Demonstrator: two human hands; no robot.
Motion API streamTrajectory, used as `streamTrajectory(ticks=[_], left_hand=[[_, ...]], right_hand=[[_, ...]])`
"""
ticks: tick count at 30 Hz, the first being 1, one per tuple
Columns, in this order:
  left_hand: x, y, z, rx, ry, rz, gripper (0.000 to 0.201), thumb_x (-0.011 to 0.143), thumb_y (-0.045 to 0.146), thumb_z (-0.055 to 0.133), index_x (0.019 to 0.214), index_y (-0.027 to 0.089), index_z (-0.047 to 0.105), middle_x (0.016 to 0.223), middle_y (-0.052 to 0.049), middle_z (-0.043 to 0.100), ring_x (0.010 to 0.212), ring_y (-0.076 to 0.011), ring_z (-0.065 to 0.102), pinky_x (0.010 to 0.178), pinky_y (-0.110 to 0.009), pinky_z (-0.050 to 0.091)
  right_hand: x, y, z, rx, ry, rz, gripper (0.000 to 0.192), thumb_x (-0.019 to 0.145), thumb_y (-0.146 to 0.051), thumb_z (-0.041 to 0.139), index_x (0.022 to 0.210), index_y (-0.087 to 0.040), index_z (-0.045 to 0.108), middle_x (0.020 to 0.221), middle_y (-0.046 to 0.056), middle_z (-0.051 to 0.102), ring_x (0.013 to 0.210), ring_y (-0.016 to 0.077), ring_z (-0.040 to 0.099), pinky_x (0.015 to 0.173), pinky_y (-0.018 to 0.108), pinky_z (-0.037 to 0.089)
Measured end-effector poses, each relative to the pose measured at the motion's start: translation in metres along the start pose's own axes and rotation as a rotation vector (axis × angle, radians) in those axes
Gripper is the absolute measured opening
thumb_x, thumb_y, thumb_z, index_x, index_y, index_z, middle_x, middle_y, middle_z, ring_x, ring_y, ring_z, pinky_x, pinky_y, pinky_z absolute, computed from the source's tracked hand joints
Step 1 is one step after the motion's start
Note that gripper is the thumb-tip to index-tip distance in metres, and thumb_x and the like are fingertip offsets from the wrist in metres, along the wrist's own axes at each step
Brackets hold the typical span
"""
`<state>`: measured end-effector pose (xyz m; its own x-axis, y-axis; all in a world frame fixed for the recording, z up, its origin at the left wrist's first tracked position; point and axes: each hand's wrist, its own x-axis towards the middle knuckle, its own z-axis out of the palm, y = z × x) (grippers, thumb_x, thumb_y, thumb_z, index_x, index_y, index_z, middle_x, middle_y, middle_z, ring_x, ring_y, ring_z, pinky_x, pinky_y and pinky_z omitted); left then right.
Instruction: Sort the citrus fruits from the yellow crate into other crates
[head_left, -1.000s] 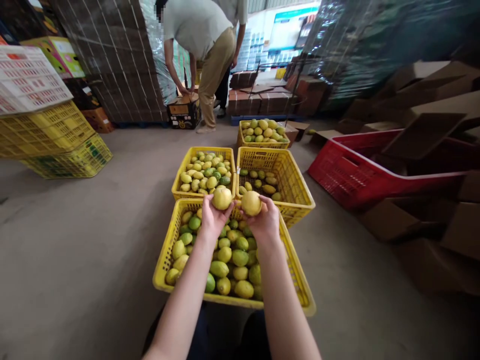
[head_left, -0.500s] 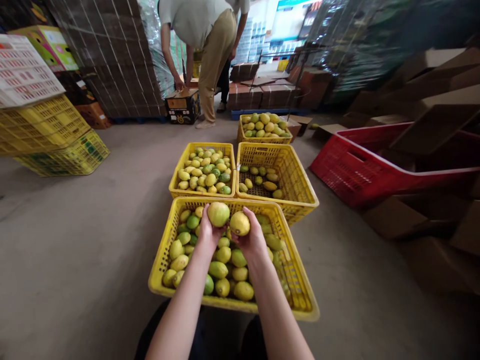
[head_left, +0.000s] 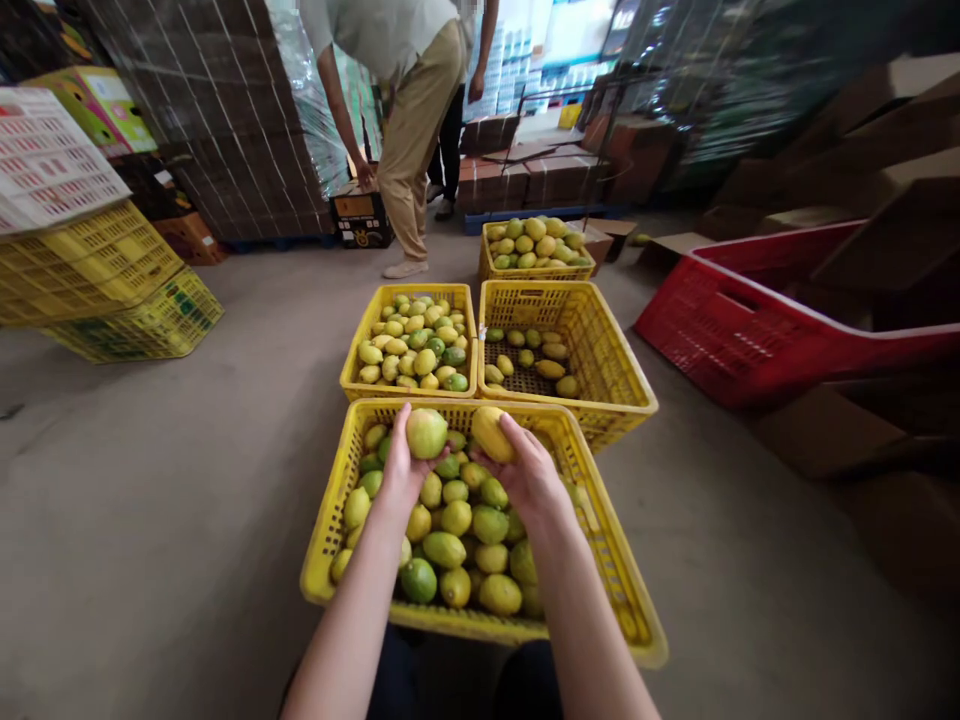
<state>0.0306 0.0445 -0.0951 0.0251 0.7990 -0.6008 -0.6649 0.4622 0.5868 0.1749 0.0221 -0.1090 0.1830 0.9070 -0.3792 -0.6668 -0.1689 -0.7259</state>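
My left hand (head_left: 400,468) holds a yellow-green lemon (head_left: 427,432) and my right hand (head_left: 529,472) holds a yellower lemon (head_left: 491,432). Both are raised side by side over the far end of the nearest yellow crate (head_left: 330,540), which is filled with green and yellow lemons. Beyond it stand two more yellow crates: the left one (head_left: 358,340) well filled with lemons, the right one (head_left: 600,340) holding only a few on its bottom.
A fourth yellow crate (head_left: 525,270) of lemons sits farther back. A person bends over a dark box (head_left: 356,220) by wrapped pallets. Stacked yellow crates (head_left: 97,290) stand at left; a red crate (head_left: 720,330) and cardboard boxes (head_left: 862,430) at right.
Both hands have come down and back from over the far crates' edge to just above the near crate, each keeping its lemon. The bending person has shifted slightly left.
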Motion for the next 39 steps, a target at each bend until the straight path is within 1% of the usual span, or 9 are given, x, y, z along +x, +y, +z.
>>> streamTrajectory(ticks=[4, 8, 14, 18, 24, 29, 32, 36, 39], left_hand=[[-0.008, -0.004, 0.001, -0.117, 0.015, -0.008, 0.04, 0.097, 0.054, 0.043, 0.103, 0.019, 0.063, 0.077, -0.005, 0.068, 0.06, -0.0158, 0.065, 0.048, -0.023, 0.053], [-0.011, -0.013, 0.002, -0.208, 0.017, -0.099, 0.038, 0.095, 0.051, 0.046, 0.104, 0.019, 0.063, 0.083, -0.007, 0.067, 0.071, -0.0175, 0.066, 0.058, -0.025, 0.056], [-0.004, -0.019, -0.002, -0.164, 0.089, -0.141, 0.034, 0.095, 0.048, 0.045, 0.103, 0.021, 0.063, 0.085, -0.007, 0.067, 0.072, -0.0196, 0.064, 0.06, -0.029, 0.055], [-0.008, -0.017, -0.001, -0.153, 0.069, -0.099, 0.026, 0.098, 0.038, 0.041, 0.097, 0.023, 0.062, 0.084, -0.004, 0.066, 0.072, -0.0178, 0.065, 0.061, -0.027, 0.054], [-0.021, -0.012, 0.008, -0.237, 0.069, -0.072, 0.024, 0.097, 0.038, 0.05, 0.09, 0.018, 0.061, 0.076, -0.004, 0.063, 0.061, -0.0167, 0.062, 0.054, -0.026, 0.054], [-0.021, -0.015, 0.011, -0.296, 0.093, -0.009, 0.012, 0.093, 0.029, 0.06, 0.091, 0.017, 0.061, 0.08, -0.004, 0.064, 0.061, -0.0148, 0.061, 0.054, -0.025, 0.056], [-0.02, -0.018, 0.01, -0.325, 0.062, -0.038, 0.021, 0.096, 0.037, 0.056, 0.092, 0.017, 0.062, 0.083, -0.006, 0.065, 0.064, -0.0158, 0.064, 0.055, -0.026, 0.058], [-0.022, -0.021, 0.009, -0.312, 0.038, -0.101, 0.037, 0.1, 0.045, 0.045, 0.096, 0.014, 0.063, 0.083, -0.009, 0.064, 0.063, -0.0168, 0.064, 0.05, -0.024, 0.056], [-0.022, -0.023, 0.007, -0.334, 0.051, -0.077, 0.029, 0.099, 0.04, 0.047, 0.104, 0.016, 0.064, 0.085, -0.009, 0.066, 0.069, -0.0185, 0.066, 0.053, -0.026, 0.058]], right_hand=[[-0.006, -0.003, 0.004, -0.032, 0.011, 0.028, 0.03, 0.062, -0.031, 0.087, 0.081, -0.02, 0.066, 0.082, 0.0, 0.072, 0.072, 0.0156, 0.068, 0.061, 0.027, 0.064], [-0.012, -0.001, 0.007, 0.023, 0.043, 0.141, 0.026, 0.071, -0.038, 0.077, 0.084, -0.019, 0.065, 0.07, 0.0, 0.069, 0.055, 0.0143, 0.062, 0.046, 0.025, 0.055], [-0.014, 0.011, 0.015, 0.238, 0.105, 0.11, 0.022, 0.077, -0.042, 0.063, 0.079, -0.021, 0.058, 0.058, -0.002, 0.062, 0.048, 0.015, 0.059, 0.035, 0.022, 0.041], [-0.014, 0.022, 0.02, 0.192, 0.113, 0.115, 0.017, 0.078, -0.039, 0.06, 0.075, -0.023, 0.056, 0.055, -0.002, 0.06, 0.046, 0.016, 0.057, 0.035, 0.025, 0.04], [-0.025, 0.028, 0.026, 0.115, 0.052, 0.107, 0.035, 0.072, -0.053, 0.07, 0.074, -0.021, 0.059, 0.059, -0.001, 0.062, 0.047, 0.0142, 0.054, 0.037, 0.025, 0.04], [-0.04, 0.018, 0.028, -0.018, 0.133, -0.089, 0.043, 0.054, -0.041, 0.088, 0.08, -0.021, 0.06, 0.07, -0.006, 0.063, 0.058, 0.0112, 0.057, 0.044, 0.02, 0.046], [-0.042, 0.009, 0.024, -0.085, 0.127, -0.174, 0.041, 0.055, -0.041, 0.088, 0.08, -0.021, 0.062, 0.071, -0.006, 0.063, 0.059, 0.0103, 0.055, 0.045, 0.019, 0.047], [-0.039, -0.002, 0.016, 0.032, 0.18, -0.071, 0.03, 0.063, -0.04, 0.081, 0.081, -0.022, 0.065, 0.07, -0.005, 0.066, 0.057, 0.0126, 0.059, 0.042, 0.022, 0.047], [-0.036, -0.004, 0.013, 0.144, 0.207, -0.007, 0.023, 0.072, -0.041, 0.073, 0.082, -0.022, 0.063, 0.066, -0.003, 0.067, 0.053, 0.0149, 0.062, 0.038, 0.023, 0.046]])
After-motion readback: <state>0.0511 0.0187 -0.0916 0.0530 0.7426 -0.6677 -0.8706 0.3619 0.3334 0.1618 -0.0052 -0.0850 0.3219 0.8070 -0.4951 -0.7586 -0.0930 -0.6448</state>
